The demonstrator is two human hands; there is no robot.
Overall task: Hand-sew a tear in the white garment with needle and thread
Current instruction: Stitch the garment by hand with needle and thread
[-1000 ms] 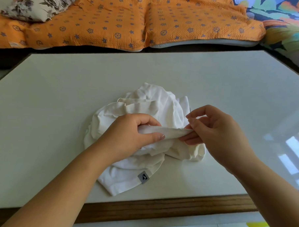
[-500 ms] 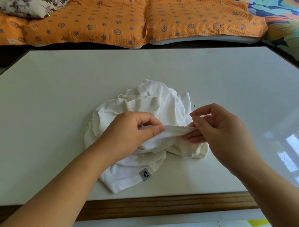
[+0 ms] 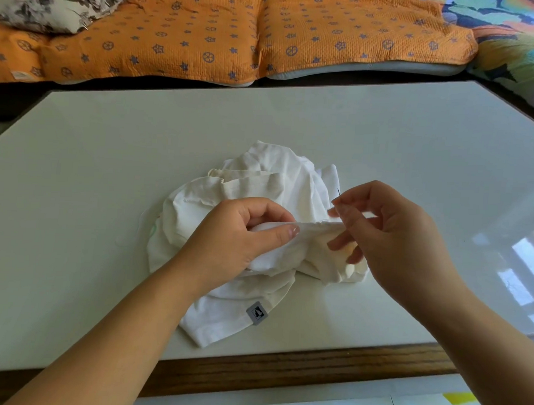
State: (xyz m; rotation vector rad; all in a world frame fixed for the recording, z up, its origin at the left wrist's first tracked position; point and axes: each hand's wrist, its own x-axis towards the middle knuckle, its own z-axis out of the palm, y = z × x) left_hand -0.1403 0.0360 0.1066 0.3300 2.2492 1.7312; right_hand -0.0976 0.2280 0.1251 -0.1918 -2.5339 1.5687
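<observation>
While left hand pinches garment fold, right hand fingers pinch thin sliver, probably needle.

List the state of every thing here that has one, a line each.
white garment, crumpled on the table, one fold lifted.
left hand, pinches the lifted fold between thumb and fingers.
right hand, pinches the needle at the fold's end.
needle, tip points up above the right hand.
thread, too fine to make out.
grey label, flat at the garment's near hem.
</observation>
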